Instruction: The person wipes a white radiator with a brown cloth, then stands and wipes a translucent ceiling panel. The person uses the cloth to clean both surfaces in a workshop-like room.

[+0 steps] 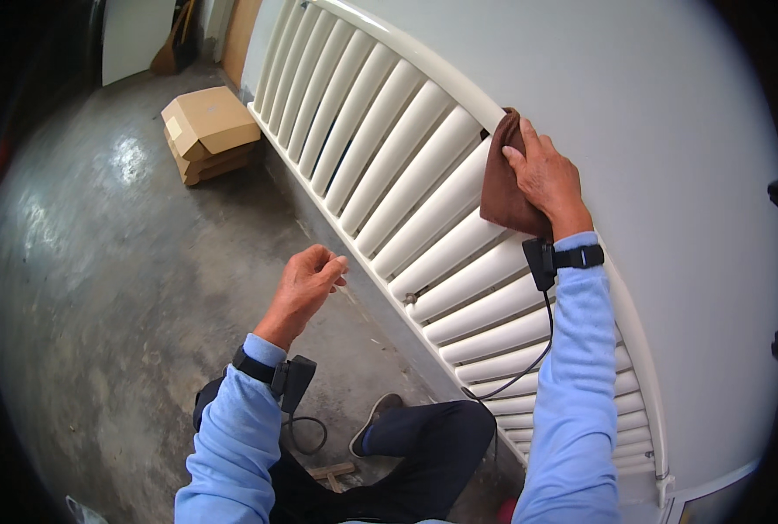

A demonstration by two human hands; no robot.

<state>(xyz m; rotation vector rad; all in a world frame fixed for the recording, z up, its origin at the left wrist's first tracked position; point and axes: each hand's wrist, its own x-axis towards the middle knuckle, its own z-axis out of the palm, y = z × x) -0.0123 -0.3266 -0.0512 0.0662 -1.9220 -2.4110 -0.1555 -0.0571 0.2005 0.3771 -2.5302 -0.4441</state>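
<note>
A long white column radiator [369, 131] runs along the wall from upper left to lower right. My right hand [549, 177] grips a brown cloth [510, 196] and presses it over the radiator's rounded top rail [441, 59]. One end of the cloth hangs down across the front of the columns. My left hand [307, 281] is held in the air over the floor, left of the radiator and apart from it. Its fingers are curled in towards the thumb, and nothing shows in them.
Flattish cardboard boxes [215, 124] are stacked on the concrete floor [133, 275] by the radiator's far end. A broom [166, 56] leans in the far corner. Below me is a low wooden piece [330, 470], partly hidden by my legs. Black cables hang from both wrist-worn devices.
</note>
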